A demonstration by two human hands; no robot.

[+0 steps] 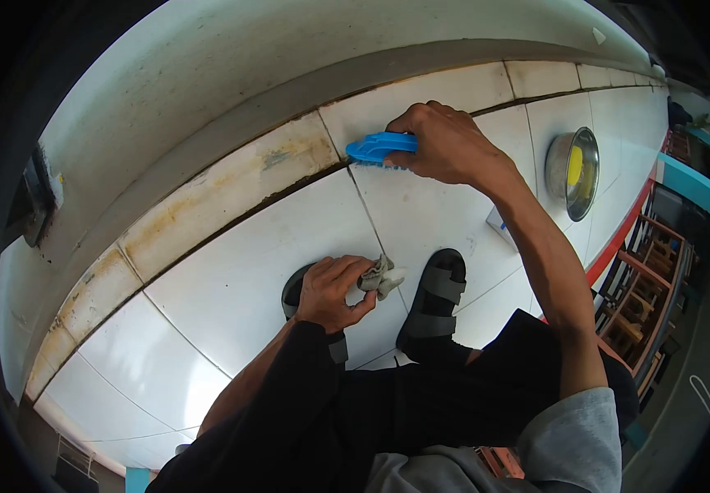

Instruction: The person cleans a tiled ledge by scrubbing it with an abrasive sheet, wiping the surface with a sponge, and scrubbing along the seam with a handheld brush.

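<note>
Brush (381, 148), blue, is in my R hand (445, 144), fingers and thumb closed round its handle end, bristles down on the joint where white floor tile (264, 263) meets the row of stained edge tiles (232, 189) along the base of the wall (240, 74). Brush head sits nr. the corner where a grout line btwn. two edge tiles runs down to the dark seam (289, 187). My L hand (334, 289), lower and nearer my body, is mostly closed, thumb and fingers pinching a crumpled grey cloth (378, 276) w/ a whitish bit at its outer end; too blurred to tell what that bit is. Cloth is held above the floor, btwn. my two dark strapped sandals: L sandal (291, 289) partly hidden by my L hand, R sandal (435, 300) in fuller view. To the R, beyond my forearm, a round metal bowl (558, 168) stands on the tiles w/ a yellow item (575, 166) inside, well apart from the brush. Small white object (499, 223), partly covered by my R forearm, lies btwn. bowl and R sandal. Far R, past a red edge (620, 238), is brown wooden furniture (638, 296), details unclear.
</note>
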